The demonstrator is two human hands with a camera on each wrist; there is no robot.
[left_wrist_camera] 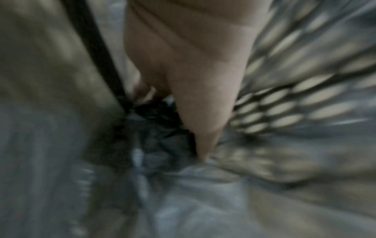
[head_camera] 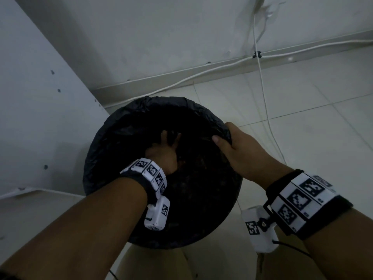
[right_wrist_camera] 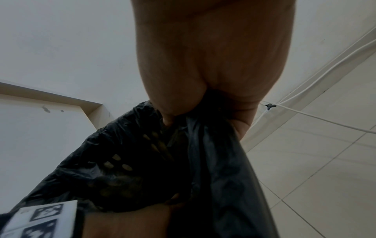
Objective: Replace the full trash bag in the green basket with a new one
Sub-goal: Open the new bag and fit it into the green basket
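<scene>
A black trash bag lines the round basket, its edge folded over the rim all around. My left hand reaches down inside, fingers spread and straight against the liner. In the left wrist view the left hand points down into crumpled bag, with the basket's lattice wall showing through. My right hand grips the bag-covered rim at the right side, thumb inside. In the right wrist view the right hand clamps black plastic.
A white cabinet panel stands close on the left of the basket. White cables run along the baseboard and across the tiled floor behind and to the right. Something brownish like cardboard lies near my feet.
</scene>
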